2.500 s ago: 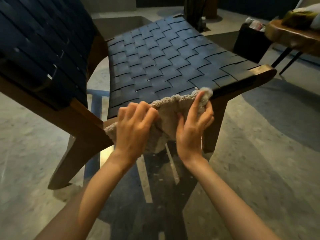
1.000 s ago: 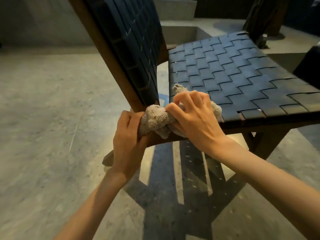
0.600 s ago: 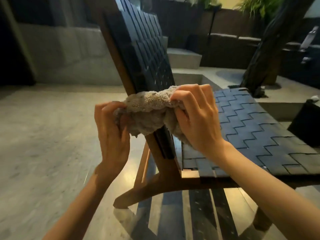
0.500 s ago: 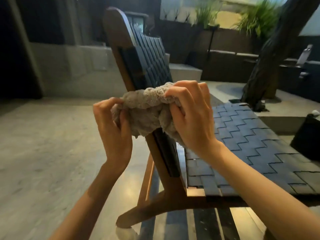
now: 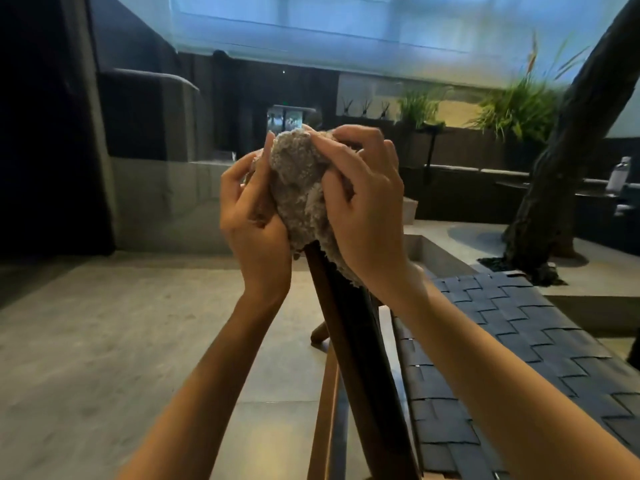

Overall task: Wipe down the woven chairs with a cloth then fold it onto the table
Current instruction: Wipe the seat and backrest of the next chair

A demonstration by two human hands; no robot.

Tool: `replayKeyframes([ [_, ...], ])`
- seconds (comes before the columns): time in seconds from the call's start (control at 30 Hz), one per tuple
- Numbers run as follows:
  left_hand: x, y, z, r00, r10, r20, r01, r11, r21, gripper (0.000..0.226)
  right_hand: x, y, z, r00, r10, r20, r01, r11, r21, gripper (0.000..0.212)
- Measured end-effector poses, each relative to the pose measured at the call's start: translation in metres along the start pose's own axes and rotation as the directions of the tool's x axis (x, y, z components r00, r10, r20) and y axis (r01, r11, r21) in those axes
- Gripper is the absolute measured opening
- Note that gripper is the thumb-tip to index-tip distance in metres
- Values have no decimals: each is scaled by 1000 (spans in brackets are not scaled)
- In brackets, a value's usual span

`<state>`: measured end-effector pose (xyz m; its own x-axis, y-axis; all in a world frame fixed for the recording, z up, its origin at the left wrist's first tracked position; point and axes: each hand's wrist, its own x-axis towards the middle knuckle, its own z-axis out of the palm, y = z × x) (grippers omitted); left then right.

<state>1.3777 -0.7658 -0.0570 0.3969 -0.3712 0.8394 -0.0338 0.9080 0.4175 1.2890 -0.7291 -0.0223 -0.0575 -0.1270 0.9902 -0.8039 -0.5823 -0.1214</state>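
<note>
A beige, nubby cloth (image 5: 301, 188) is bunched over the top end of the woven chair's dark wooden backrest rail (image 5: 349, 327). My left hand (image 5: 252, 216) grips the cloth from the left side and my right hand (image 5: 363, 206) grips it from the right, both wrapped round the rail's top. The rail slants down from the cloth toward the bottom of the view. The chair's dark woven seat (image 5: 512, 368) spreads out at lower right. The top of the backrest is hidden under the cloth.
A grey concrete floor (image 5: 104, 358) lies to the left. A dark tree trunk (image 5: 554, 174) rises at right behind the seat, with green plants (image 5: 512, 109) along a low wall. A raised concrete step (image 5: 440, 254) sits behind the chair.
Both hands have slid the cloth up from the seat's front edge, along the backrest rail, to its top. The view has tilted upward with them.
</note>
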Motion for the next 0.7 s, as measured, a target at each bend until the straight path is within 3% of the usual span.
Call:
replayKeyframes([
  [0.23,-36,-18,-5,1000,17,26,-19,996,90,37,-29,13,-7,1000,9,20,-9,1000,24,27],
  [0.43,-107,-34,-13,1000,-3,14,1,988,157,39,-76,25,-36,982,-56,182,51,998,31,28],
  [0.6,-168,-40,-24,994,-69,79,56,986,157,40,-129,41,-65,941,-36,336,28,999,30,28],
  [0.7,-201,-38,-32,986,-103,131,84,986,145,30,-158,51,-80,917,-44,397,42,999,12,24],
])
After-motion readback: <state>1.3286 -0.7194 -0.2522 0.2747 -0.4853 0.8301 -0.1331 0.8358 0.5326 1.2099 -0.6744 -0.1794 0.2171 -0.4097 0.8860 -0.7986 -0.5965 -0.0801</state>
